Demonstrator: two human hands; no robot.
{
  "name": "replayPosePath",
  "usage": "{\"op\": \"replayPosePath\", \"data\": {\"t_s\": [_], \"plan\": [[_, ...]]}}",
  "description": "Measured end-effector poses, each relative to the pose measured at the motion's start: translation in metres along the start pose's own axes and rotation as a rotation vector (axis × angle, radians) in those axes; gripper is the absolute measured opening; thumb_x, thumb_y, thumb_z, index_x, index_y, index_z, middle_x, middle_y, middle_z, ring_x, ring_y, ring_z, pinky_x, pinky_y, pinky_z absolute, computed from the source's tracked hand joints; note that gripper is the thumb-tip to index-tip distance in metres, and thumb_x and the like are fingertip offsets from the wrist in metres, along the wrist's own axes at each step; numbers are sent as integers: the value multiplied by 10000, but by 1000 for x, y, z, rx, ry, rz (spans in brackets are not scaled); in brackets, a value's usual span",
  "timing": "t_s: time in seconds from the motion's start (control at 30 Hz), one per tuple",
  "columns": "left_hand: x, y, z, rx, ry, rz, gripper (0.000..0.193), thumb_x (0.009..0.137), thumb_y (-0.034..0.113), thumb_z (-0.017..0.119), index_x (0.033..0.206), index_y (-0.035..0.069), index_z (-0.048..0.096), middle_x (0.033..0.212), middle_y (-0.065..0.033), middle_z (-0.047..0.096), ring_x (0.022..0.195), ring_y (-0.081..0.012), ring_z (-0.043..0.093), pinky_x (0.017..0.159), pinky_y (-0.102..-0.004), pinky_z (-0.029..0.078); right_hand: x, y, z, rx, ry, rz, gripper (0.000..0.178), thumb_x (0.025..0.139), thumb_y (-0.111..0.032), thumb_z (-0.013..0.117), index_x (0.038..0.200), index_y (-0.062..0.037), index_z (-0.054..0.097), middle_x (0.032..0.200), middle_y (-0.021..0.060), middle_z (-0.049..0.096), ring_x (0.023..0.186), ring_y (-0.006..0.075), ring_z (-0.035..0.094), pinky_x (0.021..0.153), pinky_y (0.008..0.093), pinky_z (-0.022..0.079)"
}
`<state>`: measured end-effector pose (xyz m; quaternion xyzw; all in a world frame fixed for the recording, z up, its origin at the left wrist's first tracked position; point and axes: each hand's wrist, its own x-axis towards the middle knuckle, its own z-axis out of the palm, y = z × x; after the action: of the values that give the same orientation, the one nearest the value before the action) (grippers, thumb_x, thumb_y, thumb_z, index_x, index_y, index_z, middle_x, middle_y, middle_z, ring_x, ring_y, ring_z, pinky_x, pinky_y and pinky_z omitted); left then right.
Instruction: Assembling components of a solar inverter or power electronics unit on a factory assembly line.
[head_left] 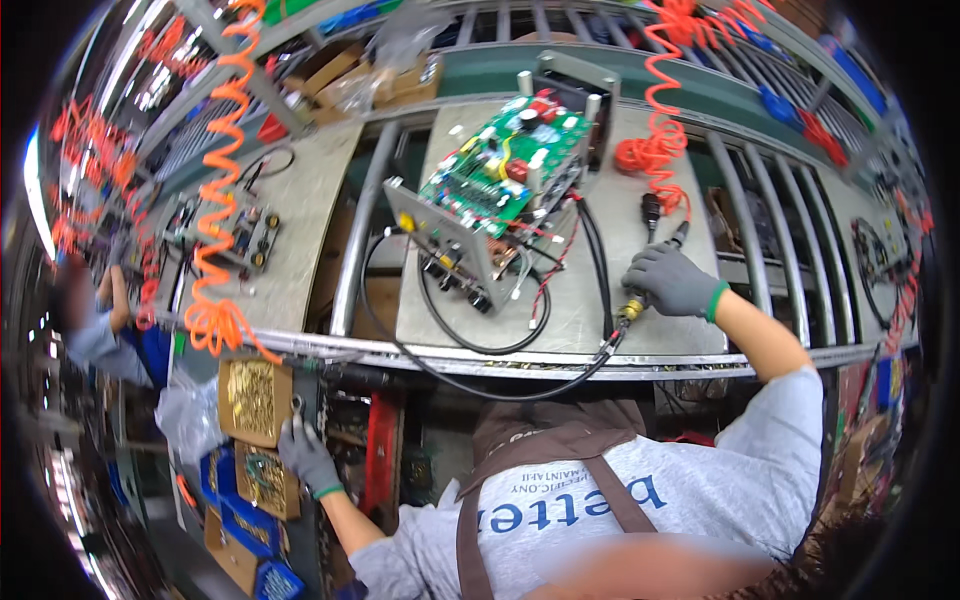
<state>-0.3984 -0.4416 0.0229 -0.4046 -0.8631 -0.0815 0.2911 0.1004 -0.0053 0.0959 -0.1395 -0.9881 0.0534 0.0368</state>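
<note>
My right hand (675, 281), in a grey glove with a green cuff, is closed around a tool mostly hidden by the fingers. A brass-coloured end (631, 309) shows below it, and an orange coiled hose (662, 150) runs down to its top. To its left stands an electrical unit with a green circuit board (505, 165), a grey metal panel (450, 240) and black cables (470, 388) looping out. Over at the lower left, my left hand (308, 458) is pinched on a small round metal piece (297, 403), beside a cardboard box of brass-coloured parts (254, 400).
Another box of small parts (266, 482) and blue bins (248, 525) stand below the first box. A second orange coiled hose (222, 200) hangs at the left, before another unit (245, 230). Metal rollers (790, 240) flank the steel work plate (670, 330). A co-worker (105, 335) is at far left.
</note>
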Motion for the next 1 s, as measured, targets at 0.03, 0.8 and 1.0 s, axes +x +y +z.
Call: {"op": "replayPosePath", "data": {"t_s": [0.03, 0.8, 1.0], "plan": [[6, 8, -4, -16, 59, -11, 268, 904, 188, 564, 1141, 92, 644, 1112, -148, 619, 991, -347, 579, 849, -449, 463, 0, 5, 0, -16, -69, 9, 284, 679, -113, 664, 960, -118, 617, 931, 55, 613, 960, 266, 575, 866, 395, 422], [92, 347, 37, -860, -240, -150, 1097, 616, 367, 825, 1446, -34, 231, 1420, -338, 261, 1319, -473, 306, 1091, -495, 308, -77, 33, -14, 54, -642, 343, 578, 587, -458, 779, 1009, -83, 655, 986, 159, 644, 964, 354, 619, 815, 451, 502], [127, 365, 62, -982, -466, -119, 1059, 603, 369, 786, 1426, -45, 263, 1388, -319, 313, 1263, -473, 385, 1060, -439, 374, -63, 36, -3, 80, -733, 256, 587, 608, -494, 775, 1013, -90, 641, 994, 168, 627, 949, 361, 611, 814, 452, 492]]}}
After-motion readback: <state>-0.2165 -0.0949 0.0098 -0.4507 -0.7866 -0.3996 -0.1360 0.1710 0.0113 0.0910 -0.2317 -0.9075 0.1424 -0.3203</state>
